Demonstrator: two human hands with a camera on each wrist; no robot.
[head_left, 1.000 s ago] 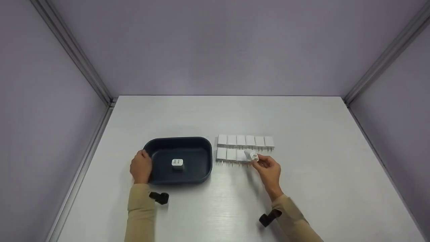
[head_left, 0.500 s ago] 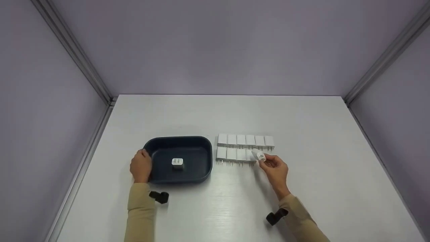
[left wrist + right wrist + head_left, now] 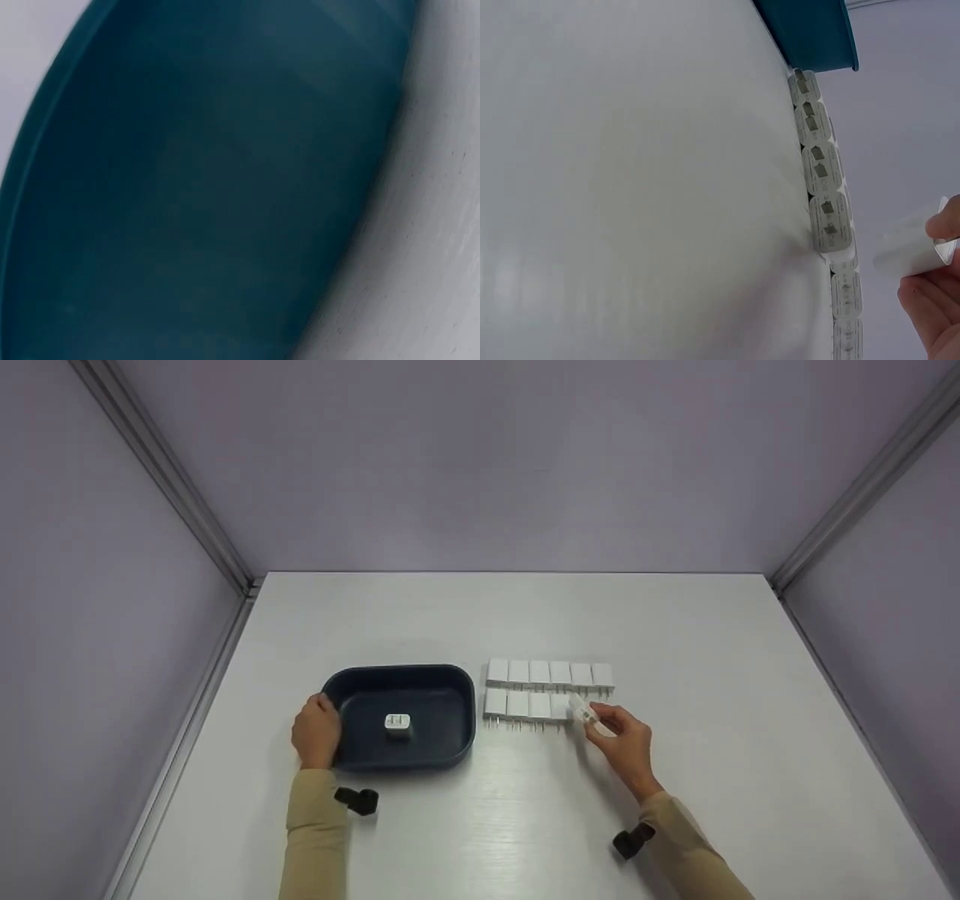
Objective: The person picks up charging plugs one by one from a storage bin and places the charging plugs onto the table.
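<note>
My left hand [image 3: 316, 731] grips the left rim of a dark blue plastic basin [image 3: 439, 735]; some of its fingers are hidden. Inside the basin one white charger plug [image 3: 397, 724] stands with its prongs up. My right hand [image 3: 627, 741] pinches another white charger plug [image 3: 581, 709] between thumb and fingers, tilted, at the right end of the front row of chargers [image 3: 517, 704]. That plug [image 3: 909, 249] appears above the row in the right wrist view. A longer back row of chargers [image 3: 549, 673] lies behind, prongs facing me.
The white table [image 3: 697, 675] carries the basin on the left and both charger rows just right of it. Grey wall panels [image 3: 510, 465] enclose the back and sides. A black camera mount [image 3: 634, 840] sits on each wrist.
My right hand has moved right along the front row with the pinched charger plug, baring the row's last charger. My left hand and the basin stay put.
</note>
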